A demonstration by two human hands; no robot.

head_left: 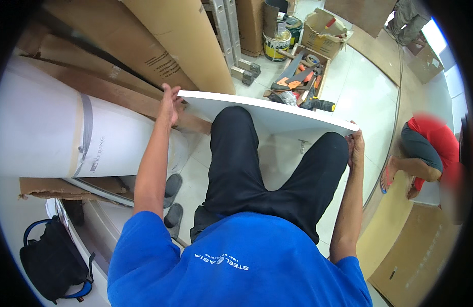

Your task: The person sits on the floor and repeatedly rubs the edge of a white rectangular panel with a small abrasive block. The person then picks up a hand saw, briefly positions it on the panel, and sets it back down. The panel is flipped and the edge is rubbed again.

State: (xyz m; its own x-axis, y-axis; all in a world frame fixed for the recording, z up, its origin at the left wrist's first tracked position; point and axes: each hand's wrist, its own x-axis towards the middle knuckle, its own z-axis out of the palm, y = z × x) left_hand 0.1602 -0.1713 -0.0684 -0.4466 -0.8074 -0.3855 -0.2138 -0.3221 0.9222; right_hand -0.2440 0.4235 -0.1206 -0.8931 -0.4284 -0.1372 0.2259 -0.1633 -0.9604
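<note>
A white board stands on edge across my knees, its long upper edge running from left to right in front of me. Its left end is gripped by my left hand, with the fingers around the corner. My right hand clasps the opposite end near the upper corner, its fingers partly hidden. A small metal fitting shows near the board's inner side by my right knee. Just beyond the board lies a yellow-and-black handled tool.
Handsaws lie in a wooden toolbox ahead, near paint cans and an open carton. Large white rolls and cardboard crowd the left, with grey slippers below. A person in red crouches at right; another stands far right.
</note>
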